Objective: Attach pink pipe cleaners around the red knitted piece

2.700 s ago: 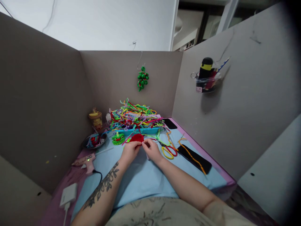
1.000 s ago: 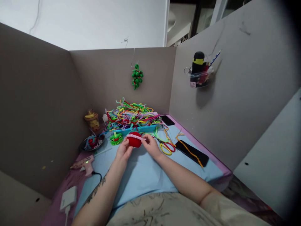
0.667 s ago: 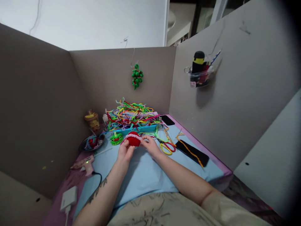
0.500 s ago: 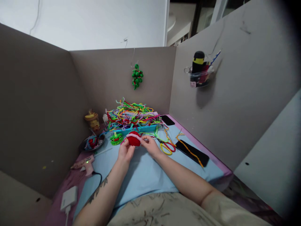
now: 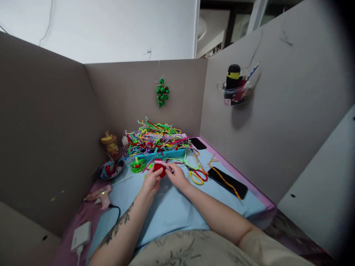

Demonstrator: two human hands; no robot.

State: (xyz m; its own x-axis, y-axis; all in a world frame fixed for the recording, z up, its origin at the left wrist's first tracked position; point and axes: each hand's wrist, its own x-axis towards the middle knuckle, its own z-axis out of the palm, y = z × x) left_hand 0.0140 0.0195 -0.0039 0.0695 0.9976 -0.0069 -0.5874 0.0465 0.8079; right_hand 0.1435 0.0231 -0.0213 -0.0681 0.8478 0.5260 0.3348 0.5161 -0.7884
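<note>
My left hand (image 5: 151,180) is closed around a small red crochet piece (image 5: 158,168) with a pale pink band along its top, its thumb lying across the front. On the right, my right hand (image 5: 178,176) has its fingers pinched at the end of the pink band. A thin tool may lie in those fingers, too small to make out. Left of the hands sits a green crochet frog face (image 5: 138,165) with a red mouth. Yellow-and-red-handled scissors (image 5: 197,177) lie just right of my right hand.
Behind the hands, a blue tray (image 5: 172,153) overflows with coloured yarn ends (image 5: 158,136). A pink glue gun (image 5: 104,196), a dark bowl (image 5: 118,170) and a white power bank (image 5: 81,236) are at left. Orange yarn (image 5: 226,181) crosses a black phone-like slab (image 5: 241,186) at right.
The red piece has turned and shows narrower, with my left thumb now over its front. My right hand has tilted in at the pink band. The whole view has shifted slightly.
</note>
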